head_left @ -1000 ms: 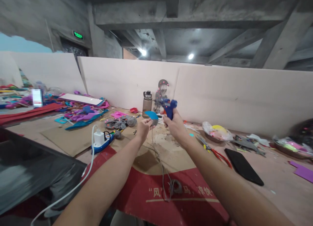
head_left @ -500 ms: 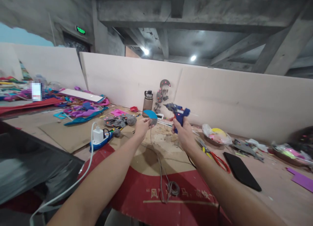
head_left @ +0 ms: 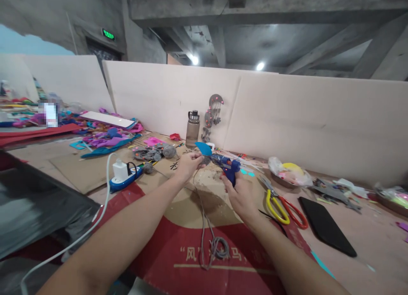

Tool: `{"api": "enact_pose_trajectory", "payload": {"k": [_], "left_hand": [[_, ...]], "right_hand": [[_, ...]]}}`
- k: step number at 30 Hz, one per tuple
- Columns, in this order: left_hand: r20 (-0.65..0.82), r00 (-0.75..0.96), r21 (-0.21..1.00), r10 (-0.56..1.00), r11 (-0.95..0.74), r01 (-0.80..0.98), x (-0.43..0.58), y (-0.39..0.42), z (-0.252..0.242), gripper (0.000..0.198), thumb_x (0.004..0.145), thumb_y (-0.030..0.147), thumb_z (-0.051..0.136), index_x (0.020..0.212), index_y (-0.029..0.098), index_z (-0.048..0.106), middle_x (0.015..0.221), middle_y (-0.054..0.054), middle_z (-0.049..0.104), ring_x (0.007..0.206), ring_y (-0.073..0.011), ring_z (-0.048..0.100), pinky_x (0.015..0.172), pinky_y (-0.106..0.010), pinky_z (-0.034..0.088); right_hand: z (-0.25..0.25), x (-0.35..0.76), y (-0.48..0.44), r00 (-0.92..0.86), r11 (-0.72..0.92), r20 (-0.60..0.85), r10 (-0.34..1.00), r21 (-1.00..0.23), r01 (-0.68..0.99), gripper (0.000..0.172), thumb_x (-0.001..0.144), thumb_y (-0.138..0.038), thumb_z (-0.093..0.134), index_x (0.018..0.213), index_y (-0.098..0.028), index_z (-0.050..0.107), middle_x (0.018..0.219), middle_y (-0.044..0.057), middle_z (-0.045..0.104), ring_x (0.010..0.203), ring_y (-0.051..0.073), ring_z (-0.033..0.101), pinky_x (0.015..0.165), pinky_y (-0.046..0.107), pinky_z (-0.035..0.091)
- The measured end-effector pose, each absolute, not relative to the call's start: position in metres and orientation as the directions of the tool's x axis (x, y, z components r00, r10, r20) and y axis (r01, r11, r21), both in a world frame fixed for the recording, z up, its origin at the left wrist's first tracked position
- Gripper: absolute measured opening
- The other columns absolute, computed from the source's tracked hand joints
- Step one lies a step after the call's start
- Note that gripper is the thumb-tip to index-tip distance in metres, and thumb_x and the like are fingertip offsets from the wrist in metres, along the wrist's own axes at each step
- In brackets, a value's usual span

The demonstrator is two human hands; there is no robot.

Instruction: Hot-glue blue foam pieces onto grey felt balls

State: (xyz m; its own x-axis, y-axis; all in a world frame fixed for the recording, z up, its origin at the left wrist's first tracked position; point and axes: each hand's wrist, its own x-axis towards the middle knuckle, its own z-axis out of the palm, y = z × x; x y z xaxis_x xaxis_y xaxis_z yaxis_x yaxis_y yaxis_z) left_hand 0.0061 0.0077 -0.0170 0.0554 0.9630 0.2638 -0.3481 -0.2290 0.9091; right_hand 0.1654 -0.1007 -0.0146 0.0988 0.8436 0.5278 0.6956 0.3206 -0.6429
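Between the fingers of my left hand point(head_left: 191, 162) is a blue and grey felt piece point(head_left: 204, 148), its blue part tilted upward. A grey cord point(head_left: 204, 210) hangs below that hand and ends in a loose coil point(head_left: 219, 247) on the red printed cardboard point(head_left: 159, 239). My right hand point(head_left: 238, 193) is wrapped round the handle of a blue glue gun point(head_left: 230, 167). The gun's nozzle points left, right at the grey part of the felt; whether it touches cannot be told.
Scissors point(head_left: 280, 205) with yellow and red handles and a black phone point(head_left: 327, 225) lie at right. A bottle point(head_left: 192, 131) stands behind the felt. A blue power strip point(head_left: 126, 179) with a white plug sits at left. Grey felt pieces point(head_left: 153, 152) lie beyond it.
The glue gun has come down and left, bringing its nozzle to the felt piece. The felt has tilted in my left hand. More of the scissors shows now.
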Motion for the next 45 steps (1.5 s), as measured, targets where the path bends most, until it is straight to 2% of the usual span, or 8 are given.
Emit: {"api": "enact_pose_trajectory", "payload": {"k": [11,19,28,32,45], "left_hand": [[0.276,0.081,0.912,0.958,-0.234,-0.337,0.0111,0.0029,-0.0192,0.013,0.060,0.022,0.072,0.062,0.013,0.063,0.060,0.001,0.054,0.057,-0.0088,0.052,0.069,-0.032,0.057],[0.281,0.074,0.921,0.957,-0.247,-0.302,0.0130,-0.0009,-0.0165,0.006,0.062,0.019,0.067,0.061,0.013,0.064,0.056,0.002,0.052,0.056,-0.0098,0.052,0.068,-0.032,0.057],[0.277,0.118,0.941,0.954,-0.244,-0.236,0.0120,0.0014,-0.0180,0.008,0.065,0.020,0.064,0.065,0.012,0.063,0.063,0.002,0.057,0.059,-0.0087,0.053,0.069,-0.030,0.056],[0.294,0.112,0.936,0.949,-0.262,-0.235,0.0116,-0.0001,-0.0166,0.008,0.065,0.020,0.064,0.065,0.012,0.063,0.064,0.001,0.058,0.059,-0.0085,0.052,0.068,-0.030,0.056],[0.301,0.098,0.929,0.949,-0.269,-0.253,0.0123,-0.0011,-0.0157,0.009,0.062,0.021,0.065,0.063,0.013,0.064,0.061,0.002,0.055,0.058,-0.0082,0.050,0.067,-0.030,0.056]], "right_hand": [[-0.0190,0.1653,-0.0999,0.103,0.304,0.515,0.851,-0.643,0.703,0.040,0.087,-0.045,0.044,0.112,-0.017,0.052,0.075,0.007,0.063,0.068,0.022,0.058,0.060,0.031,0.039],[-0.0195,0.1648,-0.0997,0.092,0.321,0.538,0.838,-0.622,0.714,0.036,0.087,-0.044,0.044,0.109,-0.017,0.053,0.087,0.010,0.065,0.075,0.023,0.059,0.067,0.032,0.042],[-0.0225,0.1646,-0.0986,0.073,0.332,0.558,0.826,-0.588,0.737,0.039,0.088,-0.044,0.041,0.107,-0.013,0.054,0.084,0.009,0.066,0.072,0.021,0.059,0.068,0.032,0.043],[-0.0221,0.1649,-0.0986,0.076,0.352,0.589,0.804,-0.576,0.738,0.039,0.087,-0.044,0.042,0.110,-0.014,0.054,0.091,0.011,0.067,0.079,0.022,0.060,0.071,0.032,0.044],[-0.0238,0.1645,-0.0980,0.091,0.348,0.569,0.817,-0.614,0.709,0.039,0.087,-0.043,0.042,0.111,-0.014,0.054,0.100,0.013,0.067,0.087,0.023,0.061,0.075,0.034,0.045]]}}
